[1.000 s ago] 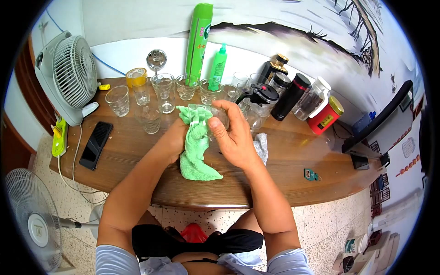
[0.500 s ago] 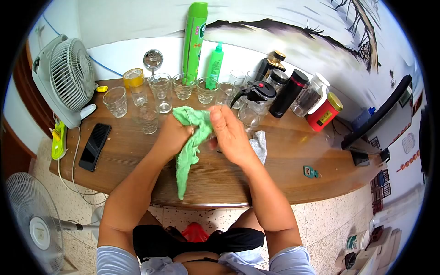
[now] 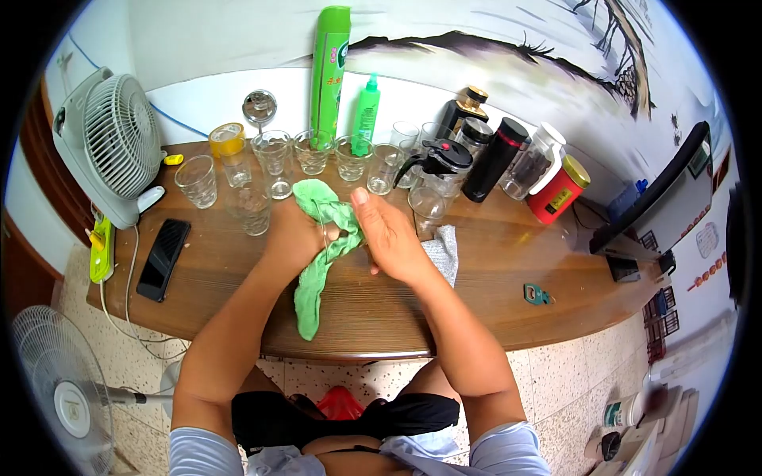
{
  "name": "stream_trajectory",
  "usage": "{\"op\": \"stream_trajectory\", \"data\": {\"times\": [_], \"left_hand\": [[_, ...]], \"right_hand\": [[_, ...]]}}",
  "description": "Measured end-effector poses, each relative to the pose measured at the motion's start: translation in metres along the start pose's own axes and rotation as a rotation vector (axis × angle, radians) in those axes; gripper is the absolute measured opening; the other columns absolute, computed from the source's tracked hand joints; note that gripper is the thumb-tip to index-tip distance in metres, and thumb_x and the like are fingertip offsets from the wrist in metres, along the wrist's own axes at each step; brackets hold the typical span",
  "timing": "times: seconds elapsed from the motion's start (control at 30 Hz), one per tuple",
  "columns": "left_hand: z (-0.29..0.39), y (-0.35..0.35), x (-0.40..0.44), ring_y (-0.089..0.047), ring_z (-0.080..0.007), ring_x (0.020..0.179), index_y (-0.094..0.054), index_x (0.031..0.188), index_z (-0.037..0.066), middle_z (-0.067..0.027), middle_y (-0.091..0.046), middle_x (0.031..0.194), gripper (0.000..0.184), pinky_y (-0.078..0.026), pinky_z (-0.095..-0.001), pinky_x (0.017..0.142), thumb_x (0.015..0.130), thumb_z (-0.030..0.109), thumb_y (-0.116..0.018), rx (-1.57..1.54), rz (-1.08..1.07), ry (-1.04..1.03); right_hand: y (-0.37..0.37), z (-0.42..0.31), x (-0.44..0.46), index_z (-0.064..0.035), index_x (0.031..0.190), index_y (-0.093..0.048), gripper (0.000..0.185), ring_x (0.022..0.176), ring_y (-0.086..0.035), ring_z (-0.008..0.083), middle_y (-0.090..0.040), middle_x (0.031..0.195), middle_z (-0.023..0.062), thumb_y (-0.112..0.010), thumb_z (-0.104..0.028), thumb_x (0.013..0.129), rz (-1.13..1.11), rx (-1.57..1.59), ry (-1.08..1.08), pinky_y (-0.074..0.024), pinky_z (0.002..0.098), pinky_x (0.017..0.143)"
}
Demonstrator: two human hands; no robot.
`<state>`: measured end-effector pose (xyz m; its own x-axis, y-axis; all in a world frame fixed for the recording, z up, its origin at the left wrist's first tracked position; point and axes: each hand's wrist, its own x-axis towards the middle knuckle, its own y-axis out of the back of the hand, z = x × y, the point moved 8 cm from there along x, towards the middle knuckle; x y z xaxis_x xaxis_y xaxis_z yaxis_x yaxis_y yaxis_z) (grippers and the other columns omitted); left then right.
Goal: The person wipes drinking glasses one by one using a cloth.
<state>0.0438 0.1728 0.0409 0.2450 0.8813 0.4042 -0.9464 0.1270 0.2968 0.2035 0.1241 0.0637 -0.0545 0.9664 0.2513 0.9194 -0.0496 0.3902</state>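
While the left hand clasps its fingers around a crumpled, light-green cloth, whose tail trails below them, the right hand's fingers curl beside it, their grip unclear. Under the fingers spreads a brown wood-grain desk, before a painted wall. Beyond them stand clear glasses; rightward, that hand partly hides a grey cloth.

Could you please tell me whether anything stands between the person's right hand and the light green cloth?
Nothing visible does: the bare right hand appears to touch the crumpled light green cloth, bunched at the bare left hand. The clear glass tumblers stand beyond both hands.
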Motion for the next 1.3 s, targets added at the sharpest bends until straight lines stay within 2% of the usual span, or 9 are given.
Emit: {"op": "stream_trajectory", "data": {"times": [0.17, 0.37, 0.47, 0.57, 0.7, 0.93, 1.0, 1.2, 1.3], "left_hand": [[0.011, -0.003, -0.003, -0.07, -0.0198, 0.074, -0.07, 0.105, 0.003, -0.0054, -0.073, 0.087, 0.021, -0.056, -0.0359, 0.068, 0.085, 0.001, -0.074, 0.032, 0.002, -0.192], [-0.013, -0.035, -0.019, -0.069, -0.0163, 0.078, -0.069, 0.11, 0.003, -0.0042, -0.07, 0.086, 0.012, -0.057, -0.034, 0.07, 0.1, 0.009, -0.067, -0.978, -0.086, 0.554], [-0.018, -0.037, -0.013, -0.069, -0.016, 0.081, -0.07, 0.108, 0.003, -0.0036, -0.071, 0.088, 0.01, -0.057, -0.0345, 0.07, 0.099, 0.009, -0.07, -0.86, -0.206, 0.475], [-0.029, -0.02, 0.0, -0.071, -0.0175, 0.082, -0.071, 0.106, 0.003, -0.0044, -0.074, 0.09, 0.016, -0.057, -0.0362, 0.072, 0.091, 0.006, -0.077, -0.46, -0.145, -0.03], [-0.002, -0.003, -0.002, -0.072, -0.0211, 0.08, -0.072, 0.098, 0.001, -0.009, -0.077, 0.088, 0.024, -0.057, -0.037, 0.075, 0.076, 0.003, -0.083, 0.032, -0.008, 0.065], [0.019, -0.001, -0.006, -0.073, -0.0229, 0.078, -0.073, 0.1, -0.001, -0.0108, -0.076, 0.086, 0.014, -0.057, -0.0381, 0.074, 0.087, 0.005, -0.073, 0.053, 0.035, -0.256], [0.019, -0.002, -0.006, -0.073, -0.0212, 0.078, -0.073, 0.102, 0.0, -0.0091, -0.076, 0.085, 0.012, -0.057, -0.0368, 0.071, 0.095, 0.008, -0.068, 0.063, 0.02, -0.269], [-0.013, -0.024, -0.013, -0.071, -0.0136, 0.081, -0.066, 0.125, 0.002, -0.006, -0.073, 0.1, 0.025, -0.058, -0.0304, 0.065, 0.111, 0.017, -0.052, -0.685, -0.188, 0.389], [-0.012, -0.017, -0.003, -0.071, -0.0173, 0.081, -0.063, 0.13, 0.002, -0.007, -0.072, 0.104, 0.031, -0.059, -0.0328, 0.073, 0.1, 0.005, -0.067, -0.52, -0.157, 0.068]], "right_hand": [[0.005, 0.004, 0.0, 0.0005, 0.099, -0.066, 0.068, 0.067, -0.066, 0.031, -0.063, 0.079, 0.018, -0.045, -0.063, 0.11, -0.033, 0.052, -0.123, -0.0543, 0.045, 0.068], [0.017, -0.036, -0.011, -0.0021, 0.111, -0.063, 0.048, 0.069, -0.068, 0.0321, -0.068, 0.083, 0.0215, -0.056, -0.05, 0.11, 0.219, -0.16, 0.384, -0.0531, 0.0447, 0.067], [0.014, -0.034, -0.011, -0.0023, 0.113, -0.063, 0.045, 0.069, -0.068, 0.0318, -0.069, 0.083, 0.0225, -0.058, -0.047, 0.11, 0.191, -0.213, 0.402, -0.0527, 0.0449, 0.067], [0.009, -0.02, -0.006, -0.0015, 0.106, -0.064, 0.05, 0.066, -0.066, 0.0283, -0.067, 0.082, 0.0204, -0.056, -0.051, 0.11, 0.063, -0.164, 0.212, -0.0535, 0.0451, 0.064], [0.0, 0.007, 0.002, -0.0013, 0.098, -0.065, 0.065, 0.063, -0.063, 0.0216, -0.063, 0.077, 0.013, -0.047, -0.062, 0.11, -0.045, 0.092, -0.092, -0.0542, 0.0391, 0.052], [0.011, -0.002, -0.003, 0.0002, 0.099, -0.066, 0.073, 0.064, -0.063, 0.0161, -0.06, 0.076, 0.0071, -0.042, -0.067, 0.109, -0.046, 0.099, -0.158, -0.0536, 0.0317, 0.048], [0.012, -0.009, -0.005, 0.0003, 0.107, -0.066, 0.067, 0.066, -0.066, 0.0218, -0.063, 0.077, 0.0117, -0.047, -0.063, 0.11, 0.03, 0.139, -0.034, -0.0559, 0.0353, 0.054], [0.014, -0.037, -0.013, -0.0011, 0.128, -0.059, 0.052, 0.079, -0.072, 0.0456, -0.072, 0.093, 0.0299, -0.057, -0.049, 0.11, 0.197, -0.235, 0.444, -0.0571, 0.0481, 0.074], [0.013, -0.031, -0.011, -0.0003, 0.119, -0.061, 0.052, 0.075, -0.072, 0.0416, -0.071, 0.09, 0.0278, -0.056, -0.051, 0.11, 0.146, -0.183, 0.352, -0.0572, 0.0474, 0.07]]}}
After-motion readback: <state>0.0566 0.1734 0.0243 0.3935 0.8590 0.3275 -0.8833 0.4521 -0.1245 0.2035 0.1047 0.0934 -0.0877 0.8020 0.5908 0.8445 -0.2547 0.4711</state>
